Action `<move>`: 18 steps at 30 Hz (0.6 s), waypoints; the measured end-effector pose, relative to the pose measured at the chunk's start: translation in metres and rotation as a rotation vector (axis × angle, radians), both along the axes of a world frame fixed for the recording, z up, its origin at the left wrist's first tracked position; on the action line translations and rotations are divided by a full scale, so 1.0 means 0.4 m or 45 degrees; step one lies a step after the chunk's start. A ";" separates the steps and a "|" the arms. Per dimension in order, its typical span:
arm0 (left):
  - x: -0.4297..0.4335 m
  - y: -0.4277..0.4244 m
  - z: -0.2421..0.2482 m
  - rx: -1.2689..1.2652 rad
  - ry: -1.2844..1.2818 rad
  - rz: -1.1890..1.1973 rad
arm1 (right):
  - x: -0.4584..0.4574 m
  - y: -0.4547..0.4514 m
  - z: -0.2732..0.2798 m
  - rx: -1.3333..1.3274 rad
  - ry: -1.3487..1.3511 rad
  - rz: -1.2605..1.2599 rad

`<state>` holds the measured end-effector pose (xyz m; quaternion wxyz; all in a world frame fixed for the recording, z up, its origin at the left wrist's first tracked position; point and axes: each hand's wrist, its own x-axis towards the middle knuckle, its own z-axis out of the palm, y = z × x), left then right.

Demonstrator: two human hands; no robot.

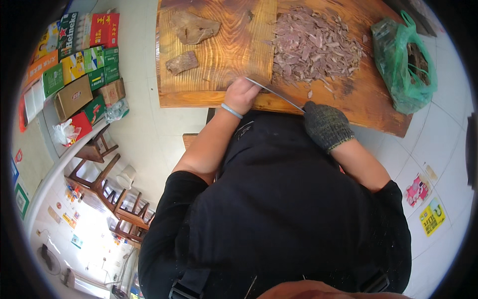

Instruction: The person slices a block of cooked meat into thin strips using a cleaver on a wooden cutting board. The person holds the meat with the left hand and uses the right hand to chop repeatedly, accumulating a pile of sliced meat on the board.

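Note:
A grey knit glove covers my right hand [326, 123], which grips a knife at the front edge of the wooden tabletop [224, 56]. The knife blade [282, 96] slants up and left from the glove. My bare left hand [241, 96], with a pale bangle at the wrist, has its bent fingers at the blade's far end. Whether those fingers pinch the blade or a small piece is hidden. Beyond the blade lies a wide heap of pinkish-brown slices [315, 45], apparently cooked meat. Two brown chunks, one larger [194, 28] and one smaller [183, 62], lie on the left.
At the table's right end sits a green plastic bag [384, 63] with dark brown lumps inside. Stacked drink cartons [74, 93] line the floor on the left. Wooden stools [99, 175] stand behind on that side. My black apron [276, 179] reaches the table edge.

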<state>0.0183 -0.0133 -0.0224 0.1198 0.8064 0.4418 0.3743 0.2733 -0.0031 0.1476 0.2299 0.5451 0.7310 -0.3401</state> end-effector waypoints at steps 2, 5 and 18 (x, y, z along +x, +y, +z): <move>0.001 0.003 -0.001 0.007 0.000 -0.004 | 0.003 0.005 0.000 -0.008 -0.005 0.011; 0.004 0.007 0.000 0.034 0.014 0.011 | -0.013 0.024 -0.014 -0.047 0.013 0.010; 0.006 -0.002 -0.020 0.063 0.030 0.034 | -0.032 0.072 0.001 -0.089 0.019 0.098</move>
